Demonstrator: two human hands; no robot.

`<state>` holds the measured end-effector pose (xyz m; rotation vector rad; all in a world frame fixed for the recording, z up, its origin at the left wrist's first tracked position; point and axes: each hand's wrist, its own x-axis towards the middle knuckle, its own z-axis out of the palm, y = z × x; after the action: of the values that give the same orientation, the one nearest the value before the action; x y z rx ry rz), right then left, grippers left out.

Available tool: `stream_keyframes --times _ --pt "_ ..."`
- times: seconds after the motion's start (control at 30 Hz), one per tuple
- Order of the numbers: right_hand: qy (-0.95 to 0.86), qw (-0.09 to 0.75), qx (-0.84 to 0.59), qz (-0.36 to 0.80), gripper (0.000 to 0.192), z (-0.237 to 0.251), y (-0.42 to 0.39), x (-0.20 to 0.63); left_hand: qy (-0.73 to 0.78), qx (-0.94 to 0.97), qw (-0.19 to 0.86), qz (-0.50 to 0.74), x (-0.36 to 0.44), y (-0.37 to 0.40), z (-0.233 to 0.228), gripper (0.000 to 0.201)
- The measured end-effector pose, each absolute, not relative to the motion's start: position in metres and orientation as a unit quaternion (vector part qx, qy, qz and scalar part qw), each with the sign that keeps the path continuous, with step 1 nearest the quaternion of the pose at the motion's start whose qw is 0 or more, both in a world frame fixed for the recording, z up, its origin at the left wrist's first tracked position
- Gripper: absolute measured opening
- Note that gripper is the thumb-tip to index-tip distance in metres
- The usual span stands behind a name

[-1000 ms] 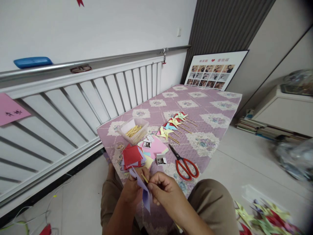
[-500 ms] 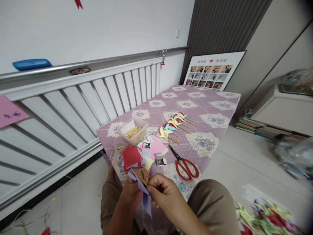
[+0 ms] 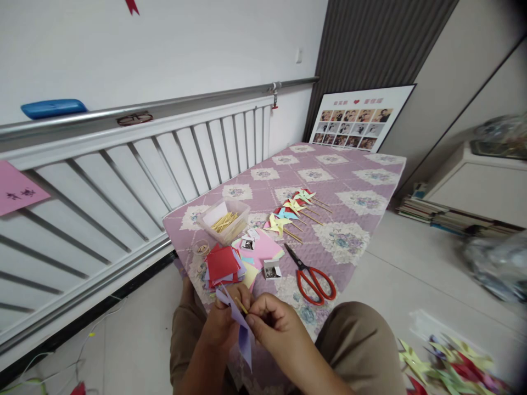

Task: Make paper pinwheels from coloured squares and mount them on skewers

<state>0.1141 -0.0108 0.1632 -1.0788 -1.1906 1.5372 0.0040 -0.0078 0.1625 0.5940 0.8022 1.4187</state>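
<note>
A folded purple paper pinwheel (image 3: pixel 244 345) hangs between my two hands, low in the view. My left hand (image 3: pixel 218 326) is closed on its upper part. A short length of wooden stick (image 3: pixel 241 305) sticks out past the paper, between the fingers. My right hand (image 3: pixel 280 329) pinches with thumb and forefinger at the near end of the stick; anything smaller in that pinch is hidden. Just beyond the hands lies a stack of red and purple paper squares (image 3: pixel 222 262). Two small open boxes (image 3: pixel 272 270) stand near it, their contents too small to name.
Red-handled scissors (image 3: pixel 310 277) lie open on the flowered tablecloth (image 3: pixel 349 197). A plastic box (image 3: pixel 236 230) holds wooden sticks. Several finished pinwheels (image 3: pixel 278 224) lie in a row. More pinwheels (image 3: pixel 448 362) are on the floor at right. A white radiator (image 3: pixel 164 159) borders the table.
The purple paper has swung slightly, its lower tip shifting a little to the left. Both hands keep nearly the same place and grip.
</note>
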Motion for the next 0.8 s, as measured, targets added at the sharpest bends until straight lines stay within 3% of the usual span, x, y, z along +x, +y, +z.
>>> stream_keyframes --times 0.43,0.8 --pt "-0.593 0.45 -0.453 0.492 0.017 0.159 -0.01 0.12 0.376 0.297 0.607 0.634 0.008 -0.01 0.167 0.026" --pt "-0.626 0.44 -0.443 0.467 0.019 0.162 -0.007 0.125 0.342 0.326 0.655 0.59 -0.005 0.002 0.139 0.025"
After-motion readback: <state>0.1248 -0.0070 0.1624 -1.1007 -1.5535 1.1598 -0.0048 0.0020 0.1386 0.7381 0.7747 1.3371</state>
